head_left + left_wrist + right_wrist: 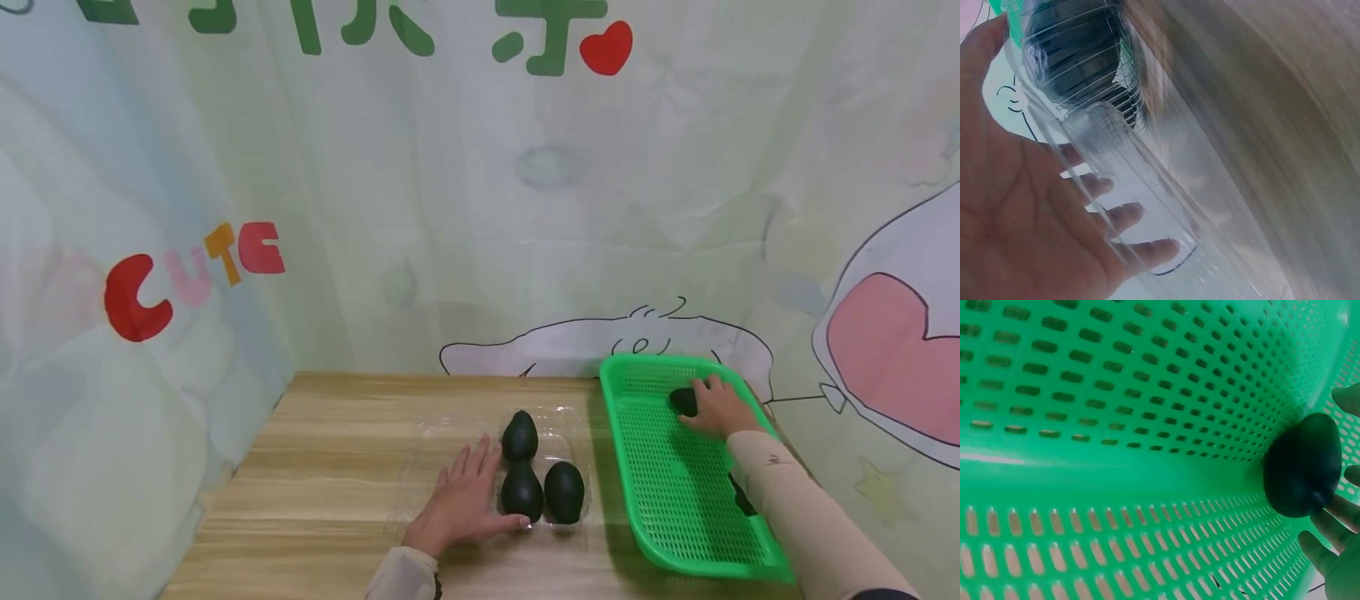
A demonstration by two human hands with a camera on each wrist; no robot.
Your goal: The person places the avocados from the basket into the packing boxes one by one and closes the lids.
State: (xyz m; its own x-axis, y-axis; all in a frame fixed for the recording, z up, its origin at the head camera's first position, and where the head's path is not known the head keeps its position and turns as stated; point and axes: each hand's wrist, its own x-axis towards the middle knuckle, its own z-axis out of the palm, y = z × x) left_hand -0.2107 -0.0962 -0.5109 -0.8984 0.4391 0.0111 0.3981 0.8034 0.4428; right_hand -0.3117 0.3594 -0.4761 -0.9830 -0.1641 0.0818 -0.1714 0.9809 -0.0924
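Note:
Three dark avocados sit in a clear plastic container [555, 446]: one at the back [520, 436], one avocado at front left [522, 492] and one at front right [564, 492]. My left hand [468, 500] rests along the container's left side with its fingers spread; the left wrist view shows them through the clear plastic. Inside the green basket [626, 467], my right hand [722, 408] touches another avocado [1304, 465]. Its fingertips meet the avocado's side, while the thumb stands apart from it in the right wrist view.
The basket stands at the right of the wooden table [322, 467], and the container is left of it. A dark object [741, 494] shows beside the right sleeve, partly hidden; I cannot tell what it is. A printed curtain [480, 208] hangs behind the table.

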